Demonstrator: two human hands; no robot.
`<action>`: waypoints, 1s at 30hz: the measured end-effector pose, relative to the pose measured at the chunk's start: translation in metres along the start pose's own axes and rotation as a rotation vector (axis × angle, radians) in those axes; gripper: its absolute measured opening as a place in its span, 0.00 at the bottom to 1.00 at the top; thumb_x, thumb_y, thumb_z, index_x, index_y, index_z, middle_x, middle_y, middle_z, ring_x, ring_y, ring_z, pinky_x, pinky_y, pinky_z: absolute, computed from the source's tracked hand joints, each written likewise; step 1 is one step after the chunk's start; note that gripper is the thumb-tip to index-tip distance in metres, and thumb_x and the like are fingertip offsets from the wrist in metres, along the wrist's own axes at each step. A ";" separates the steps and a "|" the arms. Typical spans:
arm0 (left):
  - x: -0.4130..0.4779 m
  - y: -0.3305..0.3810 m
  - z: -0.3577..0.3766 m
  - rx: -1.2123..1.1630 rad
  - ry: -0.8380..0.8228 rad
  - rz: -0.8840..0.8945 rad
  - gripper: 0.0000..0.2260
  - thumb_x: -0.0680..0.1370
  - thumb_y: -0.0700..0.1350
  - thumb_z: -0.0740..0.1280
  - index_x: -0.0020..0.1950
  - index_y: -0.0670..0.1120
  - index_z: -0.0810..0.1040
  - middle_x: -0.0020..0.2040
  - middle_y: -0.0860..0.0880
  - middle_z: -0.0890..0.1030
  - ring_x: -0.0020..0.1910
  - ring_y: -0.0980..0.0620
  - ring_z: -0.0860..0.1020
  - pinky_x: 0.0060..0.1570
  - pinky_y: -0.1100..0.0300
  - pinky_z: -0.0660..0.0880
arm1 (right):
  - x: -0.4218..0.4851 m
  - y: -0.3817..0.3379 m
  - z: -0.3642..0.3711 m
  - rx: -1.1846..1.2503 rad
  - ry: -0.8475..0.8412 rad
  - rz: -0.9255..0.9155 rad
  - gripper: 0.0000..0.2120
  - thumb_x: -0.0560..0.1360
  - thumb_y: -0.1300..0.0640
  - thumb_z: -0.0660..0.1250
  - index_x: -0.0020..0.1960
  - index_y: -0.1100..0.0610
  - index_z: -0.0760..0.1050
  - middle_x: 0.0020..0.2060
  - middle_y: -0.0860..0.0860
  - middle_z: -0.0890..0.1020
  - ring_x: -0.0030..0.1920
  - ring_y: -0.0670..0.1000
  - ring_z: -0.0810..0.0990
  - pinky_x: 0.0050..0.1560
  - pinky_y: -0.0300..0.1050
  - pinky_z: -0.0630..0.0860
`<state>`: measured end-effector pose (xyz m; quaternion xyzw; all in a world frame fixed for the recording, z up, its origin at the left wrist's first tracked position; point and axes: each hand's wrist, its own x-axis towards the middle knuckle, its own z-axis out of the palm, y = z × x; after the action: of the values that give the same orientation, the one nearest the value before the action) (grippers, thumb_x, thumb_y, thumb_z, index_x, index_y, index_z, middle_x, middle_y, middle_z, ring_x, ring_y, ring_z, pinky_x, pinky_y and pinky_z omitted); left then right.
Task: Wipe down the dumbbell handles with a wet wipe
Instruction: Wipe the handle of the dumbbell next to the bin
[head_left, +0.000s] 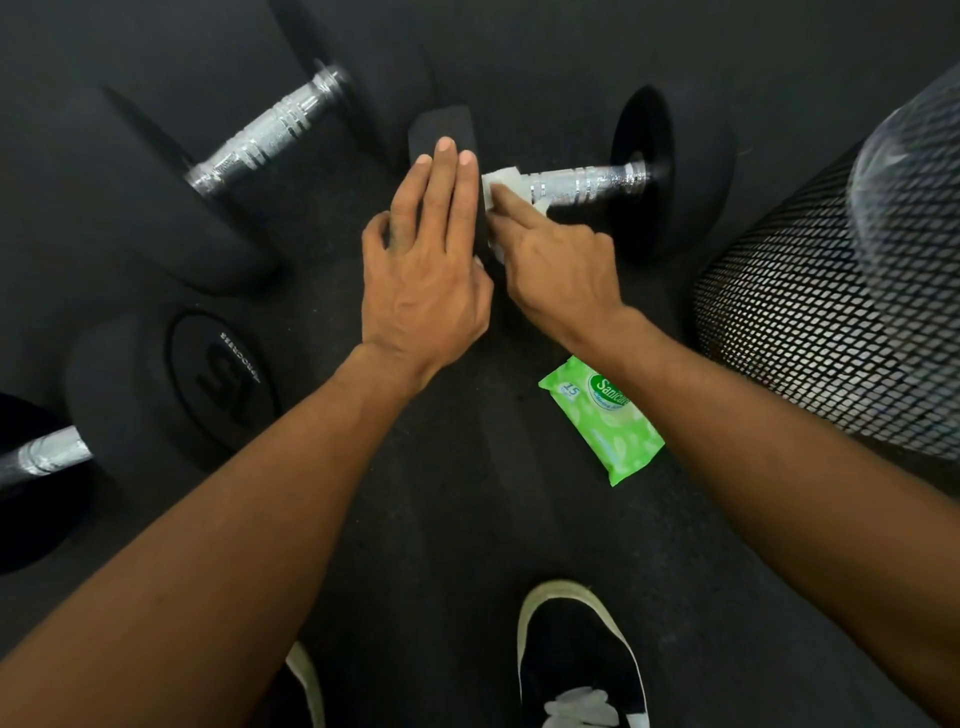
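Observation:
A black dumbbell lies on the dark floor with its chrome handle (587, 181) running left to right. My left hand (423, 260) rests flat, fingers together, on its near black weight head (441, 127). My right hand (556, 265) presses a white wet wipe (506, 182) around the left end of that handle. The far weight head (670, 171) stands at the right. A second dumbbell with a chrome handle (270, 132) lies at the upper left. A third handle (44, 457) shows at the left edge.
A green wet-wipe pack (602, 418) lies on the floor below my right wrist. A black mesh bin (810, 322) lined with a clear bag stands at the right. My black shoes (576, 665) are at the bottom. A large round weight head (171, 384) sits at the left.

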<state>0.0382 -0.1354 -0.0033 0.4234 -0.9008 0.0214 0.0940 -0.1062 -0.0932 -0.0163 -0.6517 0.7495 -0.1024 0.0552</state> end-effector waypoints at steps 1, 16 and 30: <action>0.000 0.000 0.000 -0.002 0.000 0.003 0.34 0.78 0.50 0.58 0.82 0.40 0.54 0.82 0.41 0.56 0.80 0.44 0.57 0.65 0.45 0.69 | 0.005 -0.001 -0.003 0.031 0.007 0.013 0.18 0.80 0.47 0.53 0.66 0.50 0.73 0.73 0.43 0.69 0.44 0.64 0.82 0.35 0.49 0.65; -0.001 0.000 0.005 0.005 0.037 0.003 0.34 0.77 0.50 0.59 0.82 0.41 0.55 0.82 0.41 0.57 0.79 0.44 0.59 0.64 0.45 0.69 | 0.029 0.006 -0.019 -0.006 -0.059 0.002 0.20 0.80 0.51 0.52 0.68 0.52 0.72 0.66 0.48 0.76 0.53 0.61 0.81 0.44 0.54 0.77; -0.002 0.002 0.007 -0.002 0.044 -0.014 0.35 0.77 0.50 0.59 0.82 0.41 0.54 0.82 0.42 0.56 0.80 0.44 0.58 0.65 0.43 0.69 | 0.051 0.015 -0.034 0.241 -0.245 0.061 0.12 0.81 0.53 0.55 0.48 0.53 0.76 0.40 0.54 0.84 0.37 0.55 0.84 0.36 0.52 0.81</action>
<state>0.0369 -0.1334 -0.0107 0.4291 -0.8955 0.0291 0.1145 -0.1351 -0.1391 0.0164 -0.6251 0.7388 -0.1093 0.2268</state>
